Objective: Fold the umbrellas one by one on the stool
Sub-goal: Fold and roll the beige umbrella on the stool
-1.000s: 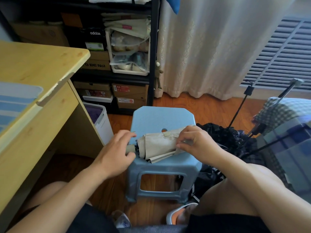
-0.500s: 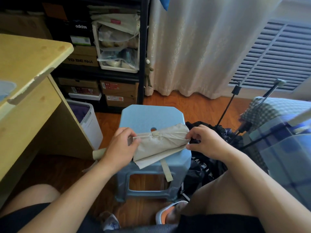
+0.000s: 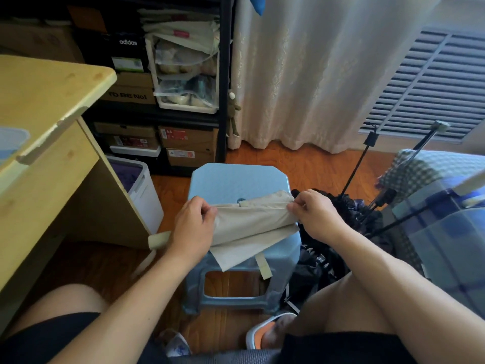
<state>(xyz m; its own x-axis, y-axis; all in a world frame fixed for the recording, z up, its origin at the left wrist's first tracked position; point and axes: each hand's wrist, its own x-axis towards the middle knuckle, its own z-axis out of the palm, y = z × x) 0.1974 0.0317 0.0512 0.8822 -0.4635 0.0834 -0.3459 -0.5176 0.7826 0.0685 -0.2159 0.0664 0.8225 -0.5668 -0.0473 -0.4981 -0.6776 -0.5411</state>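
Light-blue plastic stool (image 3: pixel 236 179) standing on wooden floor (image 3: pixel 309 166), carrying beige folded fabric umbrella (image 3: pixel 252 227) lying between the fingers.

A black shoebox (image 3: pixel 127 52) on the shelf reads "adidas".

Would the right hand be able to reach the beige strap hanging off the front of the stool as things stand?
Probably yes, but not right away: the strap hangs uncovered below the right hand, yet that hand is pinching the beige umbrella and must let go first.
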